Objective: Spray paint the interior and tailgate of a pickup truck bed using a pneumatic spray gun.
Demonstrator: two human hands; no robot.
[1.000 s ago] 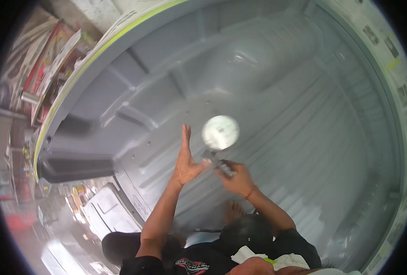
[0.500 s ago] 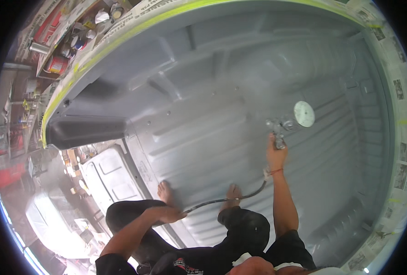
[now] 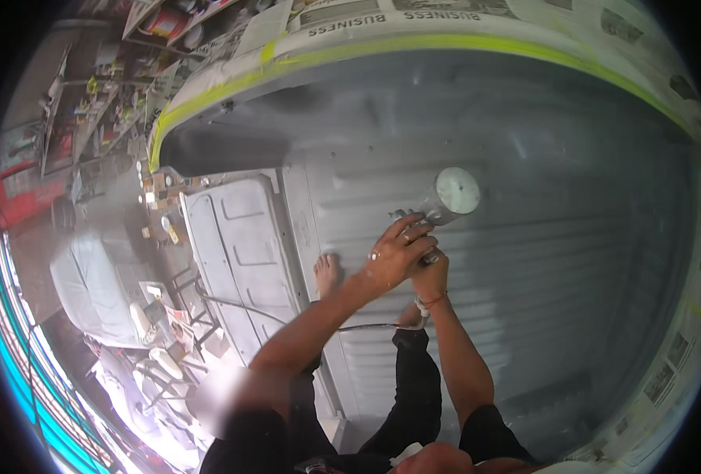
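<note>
My right hand is closed round the handle of a spray gun, whose clear cup has a round white lid. My left hand reaches across and grips the gun's body just beside the right hand. Fingers of both hands hide most of the gun's metal. From below the right wrist a dark air hose runs left, passes behind my left forearm and trails over the tailgate. Beneath the gun lies the ribbed grey floor of a truck bed.
Newspaper and yellow-green tape mask the bed's rim. My bare left foot stands near the tailgate hinge line. Outside, at left, are a covered vehicle, a red object and cluttered shelves.
My left hand has let go of the hose and come up to the gun. The gun has moved left in view. My body has risen and my view has turned leftward.
</note>
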